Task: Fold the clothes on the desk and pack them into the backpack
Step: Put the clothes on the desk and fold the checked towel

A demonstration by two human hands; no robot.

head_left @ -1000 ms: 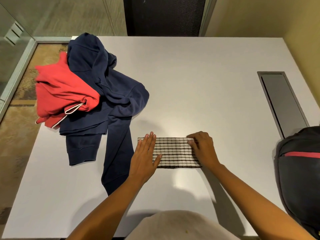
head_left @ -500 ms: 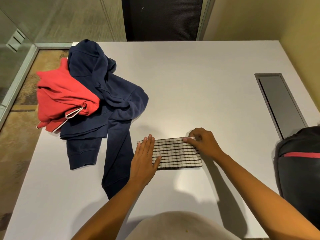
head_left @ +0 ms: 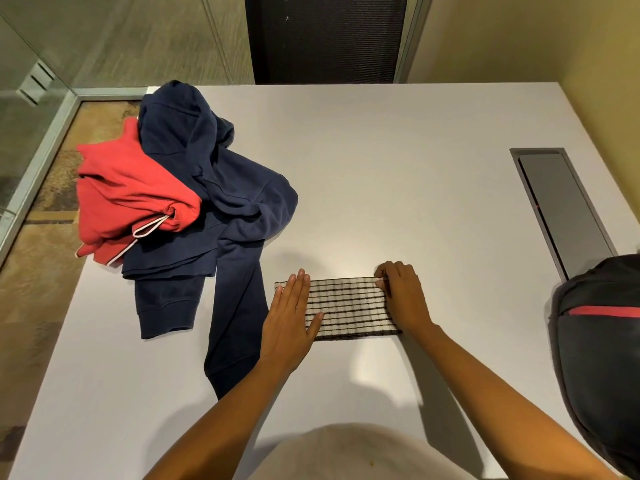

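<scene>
Cream-and-black checked cloth (head_left: 349, 308), folded into a narrow strip, on pale grey desk (head_left: 381, 168) near its front; left hand (head_left: 291, 320) flat, fingers straight, on left end; right hand (head_left: 403, 296) pinching far right corner. Likely fault: layers slipping apart if lifted unevenly toward black backpack with red stripe (head_left: 599, 358) at right edge.

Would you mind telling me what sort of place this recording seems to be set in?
Most likely an office or small meeting room: a plain white desk with a recessed cable hatch set into it, a glass partition on the left, and patterned carpet on the floor.
</scene>
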